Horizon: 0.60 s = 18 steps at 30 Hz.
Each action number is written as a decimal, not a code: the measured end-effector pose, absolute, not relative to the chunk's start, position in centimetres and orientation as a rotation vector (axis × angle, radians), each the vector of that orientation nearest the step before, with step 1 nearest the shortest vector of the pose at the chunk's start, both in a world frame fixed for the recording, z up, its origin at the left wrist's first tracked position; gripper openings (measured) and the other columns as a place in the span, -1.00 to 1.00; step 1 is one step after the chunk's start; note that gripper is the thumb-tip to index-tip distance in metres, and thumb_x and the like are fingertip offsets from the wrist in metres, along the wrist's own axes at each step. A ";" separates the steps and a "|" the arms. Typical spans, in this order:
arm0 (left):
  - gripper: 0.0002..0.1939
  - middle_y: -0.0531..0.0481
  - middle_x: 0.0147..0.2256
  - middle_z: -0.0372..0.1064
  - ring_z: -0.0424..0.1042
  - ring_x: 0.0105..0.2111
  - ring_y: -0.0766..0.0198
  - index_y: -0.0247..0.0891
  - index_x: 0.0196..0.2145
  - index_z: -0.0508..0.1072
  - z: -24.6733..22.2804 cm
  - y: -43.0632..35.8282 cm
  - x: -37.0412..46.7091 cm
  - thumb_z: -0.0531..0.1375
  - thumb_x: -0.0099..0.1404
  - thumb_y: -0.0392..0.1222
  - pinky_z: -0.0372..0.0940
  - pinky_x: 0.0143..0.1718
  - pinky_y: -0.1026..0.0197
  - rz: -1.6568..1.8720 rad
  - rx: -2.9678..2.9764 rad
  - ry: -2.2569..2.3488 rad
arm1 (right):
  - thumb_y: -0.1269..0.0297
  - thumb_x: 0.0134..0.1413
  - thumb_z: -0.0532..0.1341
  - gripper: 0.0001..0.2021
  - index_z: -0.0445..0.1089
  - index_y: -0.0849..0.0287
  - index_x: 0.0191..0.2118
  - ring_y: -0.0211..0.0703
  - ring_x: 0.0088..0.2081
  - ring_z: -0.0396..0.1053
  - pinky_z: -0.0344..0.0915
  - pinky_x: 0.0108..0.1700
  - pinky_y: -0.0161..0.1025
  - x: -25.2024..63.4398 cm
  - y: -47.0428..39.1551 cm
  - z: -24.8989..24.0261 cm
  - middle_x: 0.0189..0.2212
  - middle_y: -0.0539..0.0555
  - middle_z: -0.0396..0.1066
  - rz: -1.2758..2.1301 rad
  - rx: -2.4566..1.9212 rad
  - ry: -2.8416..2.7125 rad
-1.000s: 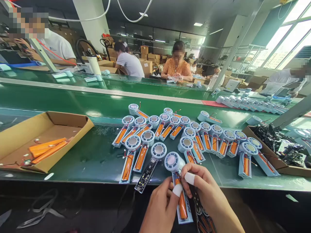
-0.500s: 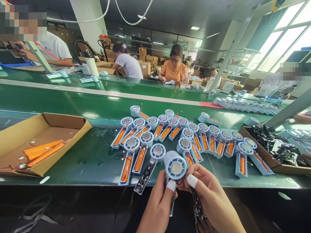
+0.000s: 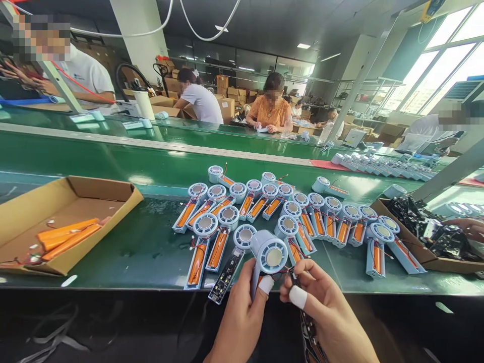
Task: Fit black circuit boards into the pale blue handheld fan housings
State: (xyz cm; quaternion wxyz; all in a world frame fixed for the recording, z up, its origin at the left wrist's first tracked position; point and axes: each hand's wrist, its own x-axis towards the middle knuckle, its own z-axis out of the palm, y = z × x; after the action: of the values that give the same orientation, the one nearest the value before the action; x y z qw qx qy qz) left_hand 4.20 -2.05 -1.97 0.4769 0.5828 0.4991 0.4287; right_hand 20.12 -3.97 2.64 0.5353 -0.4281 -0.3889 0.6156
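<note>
My left hand (image 3: pixel 242 310) is closed around the handle of a light-blue handheld fan body (image 3: pixel 260 244), its round grille end facing me. My right hand (image 3: pixel 325 307) pinches a narrow black circuit board (image 3: pixel 309 325), which hangs down below the fingers. Thin red and dark wires (image 3: pixel 280 273) run between the fan body and the board's upper end. Both thumbs wear white covers. Just left of my hands lies another fan body (image 3: pixel 245 236) with a black board (image 3: pixel 226 277) in its handle. Behind them, several fan bodies (image 3: pixel 205 225) show orange batteries (image 3: pixel 197 263) in open handles.
A cardboard box (image 3: pixel 71 247) with orange batteries stands at left. At right, another cardboard box (image 3: pixel 423 257) holds black circuit boards, with another person's hand (image 3: pixel 467 227) over it. A green conveyor (image 3: pixel 113 151) crosses behind. Several people work beyond it.
The fan body has tilted, showing more of its side. My right hand has shifted slightly, baring the board's upper end and wires. Another person's hand has come over the right-hand box.
</note>
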 end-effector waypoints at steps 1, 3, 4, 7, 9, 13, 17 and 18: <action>-0.53 -0.18 0.00 0.52 0.52 -0.06 0.04 -0.19 0.16 0.36 -2.3 -2.2 4.3 0.07 0.42 0.08 0.44 -0.06 0.08 1.073 1.422 1.273 | 0.09 0.02 0.44 -0.64 0.34 0.09 -0.16 -0.19 -0.33 0.41 0.39 -0.29 -0.27 20.2 -3.9 2.5 -0.32 0.03 0.45 1.416 -1.076 -0.989; -0.53 -0.17 -0.04 0.54 0.53 -0.06 0.02 -0.17 0.16 0.38 -2.7 -2.5 4.5 0.10 0.40 0.08 0.46 -0.12 0.10 1.138 1.406 1.357 | 0.06 0.11 0.36 -0.63 0.33 0.08 -0.04 -0.19 -0.37 0.40 0.35 -0.39 -0.30 20.5 -3.8 2.1 -0.26 0.07 0.46 1.249 -1.233 -1.136; -0.53 -0.16 -0.05 0.55 0.54 -0.06 0.03 -0.16 0.16 0.39 -2.8 -2.6 4.5 0.11 0.39 0.08 0.47 -0.15 0.12 1.161 1.396 1.379 | 0.06 0.16 0.31 -0.65 0.33 0.07 -0.02 -0.17 -0.36 0.41 0.34 -0.40 -0.30 20.7 -3.8 1.9 -0.24 0.08 0.47 1.120 -1.329 -1.234; -0.52 -0.17 -0.01 0.54 0.56 -0.10 0.06 -0.15 0.17 0.39 -2.8 -2.7 4.3 0.12 0.39 0.09 0.48 -0.22 0.19 1.138 1.373 1.390 | 0.15 0.28 0.15 -0.85 0.39 0.06 -0.15 -0.12 -0.38 0.42 0.28 -0.38 -0.28 21.3 -3.8 1.9 -0.38 0.05 0.47 0.663 -1.582 -1.625; -0.51 -0.18 0.06 0.50 0.56 -0.08 0.07 -0.16 0.18 0.37 -2.6 -2.5 4.1 0.10 0.39 0.10 0.48 -0.19 0.20 1.106 1.354 1.395 | 0.21 0.33 0.07 -0.79 0.39 0.06 -0.31 -0.13 -0.46 0.38 0.18 -0.42 -0.28 21.6 -3.9 2.5 -0.51 0.01 0.42 0.490 -1.658 -1.909; -0.60 -0.09 0.07 0.49 0.50 0.01 0.09 -0.11 0.11 0.41 -1.8 -2.4 4.2 0.07 0.40 0.03 0.44 -0.07 0.18 1.121 1.341 1.366 | 0.23 0.26 0.22 -0.85 0.42 0.06 -0.36 -0.19 -0.51 0.35 0.11 -0.45 -0.34 21.4 -4.3 4.8 -0.54 -0.05 0.43 0.682 -1.548 -2.326; -0.67 -0.03 -0.06 0.55 0.52 -0.05 0.13 -0.12 0.01 0.47 -0.8 -2.2 4.3 0.08 0.38 -0.05 0.44 -0.08 0.20 1.067 1.287 1.257 | 0.33 0.20 0.27 -0.89 0.41 0.11 -0.38 -0.28 -0.45 0.30 0.14 -0.37 -0.37 20.5 -4.0 5.6 -0.43 -0.05 0.46 0.961 -1.347 -2.287; -0.67 -0.03 -0.09 0.56 0.53 -0.07 0.13 -0.13 0.01 0.48 -0.5 -2.2 4.3 0.06 0.38 -0.05 0.45 -0.10 0.21 1.057 1.264 1.211 | 0.30 0.26 0.22 -0.79 0.36 0.14 -0.43 -0.29 -0.45 0.27 0.13 -0.36 -0.37 20.3 -3.9 5.3 -0.46 -0.06 0.43 1.010 -1.320 -2.216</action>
State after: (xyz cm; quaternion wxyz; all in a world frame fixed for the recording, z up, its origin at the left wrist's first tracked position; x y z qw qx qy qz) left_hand 4.29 -2.16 -0.53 0.5211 0.5277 0.5053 0.4412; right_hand 20.27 -3.87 5.26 0.1846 -0.4684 -0.7863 0.3583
